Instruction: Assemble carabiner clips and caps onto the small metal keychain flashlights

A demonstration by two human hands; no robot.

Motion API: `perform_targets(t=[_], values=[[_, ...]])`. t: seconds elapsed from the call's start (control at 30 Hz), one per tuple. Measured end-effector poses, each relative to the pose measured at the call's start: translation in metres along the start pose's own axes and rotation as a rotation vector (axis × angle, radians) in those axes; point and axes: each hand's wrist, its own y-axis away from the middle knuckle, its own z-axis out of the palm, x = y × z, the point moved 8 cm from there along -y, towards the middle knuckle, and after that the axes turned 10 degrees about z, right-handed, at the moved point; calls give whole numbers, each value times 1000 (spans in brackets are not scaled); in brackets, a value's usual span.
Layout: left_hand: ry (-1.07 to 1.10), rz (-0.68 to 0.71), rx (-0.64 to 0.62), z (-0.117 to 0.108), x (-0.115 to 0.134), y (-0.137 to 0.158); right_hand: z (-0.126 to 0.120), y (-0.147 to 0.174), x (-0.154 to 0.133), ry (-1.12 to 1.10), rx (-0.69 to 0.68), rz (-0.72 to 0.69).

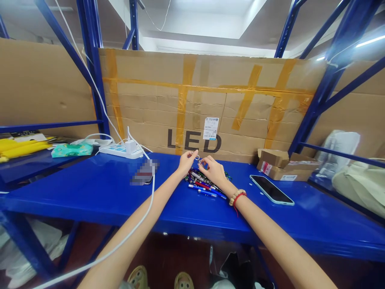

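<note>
My left hand (186, 163) is closed in a pinch above the far side of a pile, holding a small shiny metal ring (197, 157). Close beside it, my right hand (213, 170) has thumb and fingers pinched together at a tiny piece by the ring, too small to make out. Below both hands lies the pile of slim metallic pen-like tubes (201, 185) in blue, red, silver, black and green. Several blue tubes (207, 193) lie at its near edge. My right hand and wrist hide part of the pile.
The blue metal shelf (99, 192) backs onto cardboard (144, 116). Rightward are a phone (272, 190) and an open carton (285, 164). Leftward are a power strip (120, 149), a blurred item (144, 172) and a wipes pack (72, 150). A white cable (152, 192) crosses my left arm.
</note>
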Motion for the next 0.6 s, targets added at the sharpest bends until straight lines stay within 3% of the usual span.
perform_targets(t=[0.27,0.6], values=[[66,-70,-24,6,-10,2,-2,-1,9,-54,30,65],[-31,152,-77,12,8,1,-3,-2,11,-153,32,58]])
